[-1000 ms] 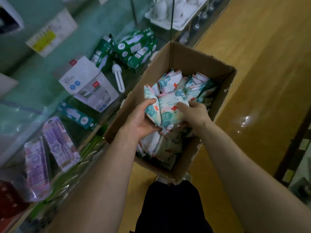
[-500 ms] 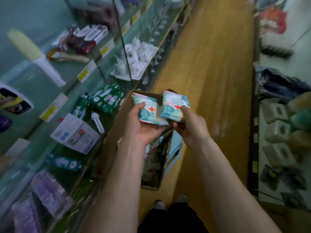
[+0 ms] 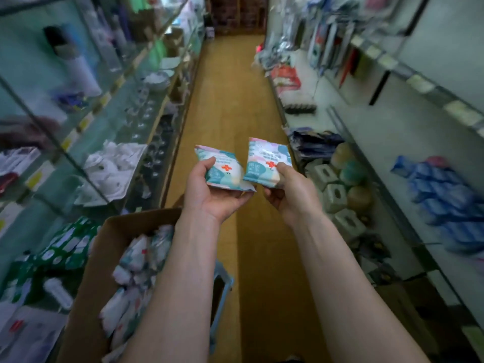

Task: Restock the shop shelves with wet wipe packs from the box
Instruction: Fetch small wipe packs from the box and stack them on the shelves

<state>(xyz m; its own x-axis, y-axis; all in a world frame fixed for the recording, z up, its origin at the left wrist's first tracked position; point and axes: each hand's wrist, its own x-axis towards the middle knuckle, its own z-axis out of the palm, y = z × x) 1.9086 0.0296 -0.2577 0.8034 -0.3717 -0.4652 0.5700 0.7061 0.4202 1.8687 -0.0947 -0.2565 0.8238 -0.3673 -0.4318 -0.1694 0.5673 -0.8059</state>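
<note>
Two teal-and-white soft plastic wet wipe packs with red crosses [image 3: 225, 171] [image 3: 266, 161] are held up side by side; at seven o'clock, the open brown cardboard box [image 3: 90, 281] holds more.

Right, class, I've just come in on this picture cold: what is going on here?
A person stands in a shop aisle restocking. The left hand holds one wet wipe pack and the right hand holds another wet wipe pack, both raised over the wooden floor. The cardboard box at lower left is full of more packs. Neither held pack has reached a shelf yet.
</note>
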